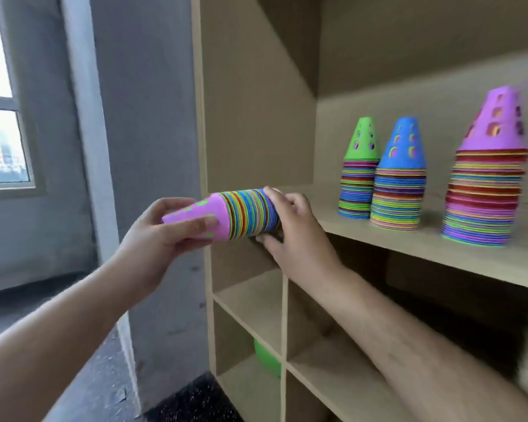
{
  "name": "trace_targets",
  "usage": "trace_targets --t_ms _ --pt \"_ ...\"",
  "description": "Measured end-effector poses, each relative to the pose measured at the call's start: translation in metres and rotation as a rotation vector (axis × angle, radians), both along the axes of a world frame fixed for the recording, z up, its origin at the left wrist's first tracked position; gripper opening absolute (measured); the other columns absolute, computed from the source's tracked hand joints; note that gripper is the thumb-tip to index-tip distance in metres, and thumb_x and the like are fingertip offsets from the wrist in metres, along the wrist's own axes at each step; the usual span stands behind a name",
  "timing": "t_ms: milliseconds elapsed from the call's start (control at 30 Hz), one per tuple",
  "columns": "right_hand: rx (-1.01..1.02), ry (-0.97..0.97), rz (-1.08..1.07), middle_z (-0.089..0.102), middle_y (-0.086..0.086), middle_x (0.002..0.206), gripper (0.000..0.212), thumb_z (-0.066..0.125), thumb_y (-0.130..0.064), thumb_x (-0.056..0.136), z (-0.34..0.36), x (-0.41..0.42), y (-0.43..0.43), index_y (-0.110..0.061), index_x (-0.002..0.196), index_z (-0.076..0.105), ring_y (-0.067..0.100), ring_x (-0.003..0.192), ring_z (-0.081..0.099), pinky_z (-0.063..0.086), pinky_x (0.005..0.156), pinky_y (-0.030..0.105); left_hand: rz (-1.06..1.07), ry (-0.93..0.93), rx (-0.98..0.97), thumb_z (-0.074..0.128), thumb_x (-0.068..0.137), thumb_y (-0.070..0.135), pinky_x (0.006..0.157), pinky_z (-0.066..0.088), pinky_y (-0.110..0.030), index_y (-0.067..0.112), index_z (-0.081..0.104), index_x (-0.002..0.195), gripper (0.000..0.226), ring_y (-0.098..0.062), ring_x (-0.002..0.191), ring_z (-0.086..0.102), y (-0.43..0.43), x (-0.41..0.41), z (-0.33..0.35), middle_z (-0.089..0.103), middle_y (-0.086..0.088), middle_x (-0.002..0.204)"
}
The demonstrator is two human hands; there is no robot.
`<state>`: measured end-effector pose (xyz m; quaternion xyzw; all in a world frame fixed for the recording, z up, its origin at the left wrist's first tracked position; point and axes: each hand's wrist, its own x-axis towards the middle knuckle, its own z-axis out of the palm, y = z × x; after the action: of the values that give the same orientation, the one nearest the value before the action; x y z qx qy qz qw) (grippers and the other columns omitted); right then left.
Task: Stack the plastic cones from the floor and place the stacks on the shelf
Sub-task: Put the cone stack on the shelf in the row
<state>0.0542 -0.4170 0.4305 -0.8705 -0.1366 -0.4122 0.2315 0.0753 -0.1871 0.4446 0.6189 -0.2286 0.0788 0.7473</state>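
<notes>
1. The person stands at the left end of a wooden shelf unit and holds a stack of plastic cones point(247, 214) on its side in the air. It hangs just at the front left corner of the shelf board point(326, 222) and is not yet set down.
2. Both hands are grasping this one stack. The left hand point(171, 229) wraps the narrow pink top cone. The right hand point(293, 226) takes the wide base end, fingers over the top and thumb underneath.
3. Three stacks already stand upright on the board. The green-topped stack point(358, 178) and the blue-topped stack point(398, 190) are close together; I cannot tell if they touch. The purple-topped stack point(485, 190) stands apart to their right.
4. The cones look like thin, perforated plastic, so I would judge the stack light and not fragile. Nested loosely, though, the smooth cones could slide apart when held sideways.
5. The two-ended hold suits it: press both ends gently toward each other. A grip on the tip alone might lift off only the top cone.
6. It looks near done: tip the stack upright, base down, on the bare board left of the green-topped one.
</notes>
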Motion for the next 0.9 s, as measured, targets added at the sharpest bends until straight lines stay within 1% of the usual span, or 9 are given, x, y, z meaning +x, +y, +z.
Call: trace_targets --t_ms 133,200,300,400,467,567,700,800,900 --pt "0.119 -0.020 -0.142 0.039 0.000 0.121 0.058 0.079 -0.033 0.080 0.038 0.003 -0.025 -0.020 0.130 0.053 0.015 0.102 0.054 0.044 0.095 0.025 -0.055 -0.119 0.063 0.092 0.064 0.020 0.086 0.061 -0.035 0.005 0.065 0.125 0.068 -0.021 0.098 0.076 -0.047 0.026 0.056 0.075 -0.013 0.113" --pt "0.179 -0.011 -0.208 0.042 -0.001 0.114 0.051 0.080 -0.038 0.079 0.051 0.013 -0.040 -0.019 0.121 0.057 0.014 0.095 0.054 0.045 0.089 0.026 -0.044 -0.157 0.125 0.091 0.076 0.021 0.085 0.059 -0.034 0.012 0.066 0.124 0.055 -0.016 0.094 0.075 -0.078 0.042 0.078 0.076 -0.005 0.111" --pt "0.263 0.038 -0.333 0.051 0.008 0.116 0.050 0.079 -0.043 0.080 0.060 0.039 -0.060 -0.013 0.115 0.060 0.023 0.100 0.057 0.047 0.088 0.031 -0.036 -0.175 0.176 0.084 0.086 0.029 0.083 0.058 -0.031 0.017 0.069 0.120 0.039 -0.012 0.090 0.070 -0.129 0.070 0.096 0.075 0.001 0.113" --pt "0.269 0.144 -0.462 0.061 0.010 0.110 0.050 0.073 -0.052 0.083 0.058 0.067 -0.066 -0.011 0.109 0.064 0.028 0.093 0.063 0.051 0.075 0.033 -0.018 -0.148 0.198 0.080 0.089 0.036 0.078 0.055 -0.027 0.018 0.071 0.120 0.037 -0.013 0.093 0.072 -0.171 0.106 0.096 0.076 0.000 0.114" --pt "0.210 0.242 -0.562 0.065 0.007 0.104 0.050 0.066 -0.060 0.085 0.055 0.081 -0.064 -0.014 0.105 0.064 0.028 0.089 0.065 0.045 0.066 0.031 0.021 -0.146 0.210 0.078 0.091 0.038 0.078 0.052 -0.024 0.020 0.072 0.117 0.033 -0.009 0.094 0.072 -0.185 0.127 0.088 0.076 0.005 0.110" --pt "0.139 0.350 -0.662 0.066 0.006 0.104 0.050 0.061 -0.063 0.088 0.054 0.095 -0.062 -0.015 0.105 0.063 0.029 0.093 0.065 0.039 0.066 0.030 0.027 -0.174 0.219 0.074 0.094 0.041 0.085 0.054 -0.024 0.024 0.073 0.118 0.029 0.000 0.091 0.071 -0.194 0.150 0.071 0.076 0.012 0.105" --pt "0.198 0.378 -0.670 0.068 0.006 0.107 0.043 0.065 -0.055 0.089 0.054 0.104 -0.058 -0.015 0.106 0.064 0.029 0.095 0.066 0.039 0.065 0.030 0.019 -0.224 0.246 0.069 0.098 0.042 0.081 0.053 -0.016 0.023 0.071 0.126 0.034 0.008 0.088 0.070 -0.198 0.160 0.063 0.075 0.014 0.106" --pt "0.169 0.263 -0.689 0.058 0.008 0.119 0.046 0.067 -0.049 0.089 0.051 0.098 -0.053 -0.014 0.117 0.056 0.029 0.104 0.063 0.043 0.070 0.033 0.071 -0.247 0.306 0.067 0.097 0.049 0.088 0.049 -0.019 0.021 0.065 0.134 0.047 -0.005 0.109 0.066 -0.189 0.155 0.061 0.069 0.012 0.121" --pt "-0.017 -0.161 -0.552 0.050 0.008 0.122 0.041 0.061 -0.041 0.092 0.039 0.083 -0.046 -0.012 0.120 0.054 0.029 0.107 0.057 0.051 0.077 0.038 0.203 -0.380 0.406 0.065 0.097 0.053 0.085 0.044 -0.015 0.024 0.058 0.136 0.049 -0.006 0.109 0.059 -0.158 0.149 0.049 0.058 0.012 0.131"
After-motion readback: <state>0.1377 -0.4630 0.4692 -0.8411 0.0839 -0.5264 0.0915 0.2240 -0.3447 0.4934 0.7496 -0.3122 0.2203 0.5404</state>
